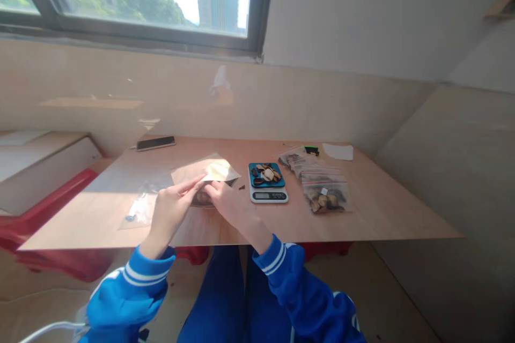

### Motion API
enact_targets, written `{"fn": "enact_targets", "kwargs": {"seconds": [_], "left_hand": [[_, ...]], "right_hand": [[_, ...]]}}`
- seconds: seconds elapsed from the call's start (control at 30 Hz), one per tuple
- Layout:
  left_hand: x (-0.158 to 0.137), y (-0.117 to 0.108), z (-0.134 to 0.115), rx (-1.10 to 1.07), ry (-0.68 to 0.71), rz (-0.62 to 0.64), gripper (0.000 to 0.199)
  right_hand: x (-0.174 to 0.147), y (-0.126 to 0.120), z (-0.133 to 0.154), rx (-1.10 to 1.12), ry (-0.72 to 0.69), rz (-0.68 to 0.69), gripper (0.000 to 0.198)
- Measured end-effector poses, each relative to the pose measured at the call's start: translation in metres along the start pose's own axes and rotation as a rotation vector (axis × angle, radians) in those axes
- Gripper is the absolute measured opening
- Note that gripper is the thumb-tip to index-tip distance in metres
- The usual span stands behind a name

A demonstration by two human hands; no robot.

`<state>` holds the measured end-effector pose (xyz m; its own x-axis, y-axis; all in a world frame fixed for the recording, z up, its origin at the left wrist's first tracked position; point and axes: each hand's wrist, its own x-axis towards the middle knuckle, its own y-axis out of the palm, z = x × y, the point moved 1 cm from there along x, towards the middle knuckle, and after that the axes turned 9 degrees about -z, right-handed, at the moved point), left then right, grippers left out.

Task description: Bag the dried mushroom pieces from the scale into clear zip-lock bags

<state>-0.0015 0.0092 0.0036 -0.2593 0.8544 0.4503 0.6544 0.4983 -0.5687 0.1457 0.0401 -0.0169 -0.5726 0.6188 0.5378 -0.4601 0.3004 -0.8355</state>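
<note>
Pale wooden table [382, 214]; left fingers [189, 186] pinching angular tan packet [201, 170].

Pale tan bag [187, 173] — white scale [254, 196], blue tray [279, 184] — blue sleeves [124, 300] with white cuff stripes [145, 280], red seat [52, 206]

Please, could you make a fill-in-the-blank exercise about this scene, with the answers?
1. The left hand and right hand both touch one ____.
2. The white-striped sleeves are mainly ____.
3. As pictured, the phone lies to the ____ of the scale.

Missing words: bag; blue; left.
</note>
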Motion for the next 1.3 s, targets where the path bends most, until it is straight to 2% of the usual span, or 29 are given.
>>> {"fn": "enact_targets", "kwargs": {"seconds": [0.13, 0.43, 0.5, 0.6, 0.67, 0.73, 0.8, 0.9, 0.93, 1.0, 1.07, 1.13, 1.2, 1.3], "left_hand": [[0.005, 0.001, 0.000, -0.025, -0.016, -0.007, 0.029], [0.009, 0.005, 0.000, -0.055, -0.049, 0.003, 0.029], [0.008, 0.007, -0.002, -0.062, -0.055, 0.000, 0.029], [0.008, 0.009, -0.004, -0.058, -0.062, -0.009, 0.028], [0.008, 0.009, -0.004, -0.045, -0.062, -0.012, 0.027], [0.009, 0.007, -0.002, -0.027, -0.067, -0.028, 0.028], [0.012, 0.003, 0.001, -0.014, -0.074, -0.071, 0.029], [0.016, -0.002, 0.004, -0.027, -0.074, -0.139, 0.030], [0.017, -0.003, 0.005, -0.035, -0.073, -0.148, 0.030], [0.018, -0.003, 0.006, -0.049, -0.069, -0.151, 0.031], [0.018, -0.002, 0.006, -0.053, -0.064, -0.139, 0.032], [0.017, 0.000, 0.006, -0.051, -0.062, -0.121, 0.032], [0.017, 0.001, 0.006, -0.040, -0.069, -0.101, 0.031], [0.017, 0.000, 0.007, -0.031, -0.079, -0.086, 0.031]], "right_hand": [[-0.002, -0.009, -0.005, 0.097, 0.018, -0.061, 0.022], [-0.014, -0.005, -0.017, 0.380, 0.065, -0.215, 0.021], [-0.014, -0.004, -0.018, 0.356, 0.089, -0.215, 0.021], [-0.009, -0.002, -0.015, 0.194, 0.140, -0.155, 0.020], [-0.007, -0.002, -0.011, 0.158, 0.107, -0.139, 0.020], [-0.009, -0.004, -0.009, 0.262, 0.030, -0.202, 0.022], [-0.015, -0.004, -0.015, 0.396, 0.031, -0.346, 0.022], [-0.028, 0.002, -0.041, 0.349, 0.291, -0.523, 0.025], [-0.032, 0.006, -0.051, 0.258, 0.387, -0.513, 0.025], [-0.037, 0.017, -0.069, 0.033, 0.485, -0.359, 0.024], [-0.037, 0.027, -0.078, -0.168, 0.461, -0.132, 0.023], [-0.035, 0.035, -0.080, -0.301, 0.393, 0.036, 0.024], [-0.032, 0.039, -0.079, -0.364, 0.351, 0.105, 0.027], [-0.030, 0.041, -0.079, -0.389, 0.331, 0.116, 0.028]]}}
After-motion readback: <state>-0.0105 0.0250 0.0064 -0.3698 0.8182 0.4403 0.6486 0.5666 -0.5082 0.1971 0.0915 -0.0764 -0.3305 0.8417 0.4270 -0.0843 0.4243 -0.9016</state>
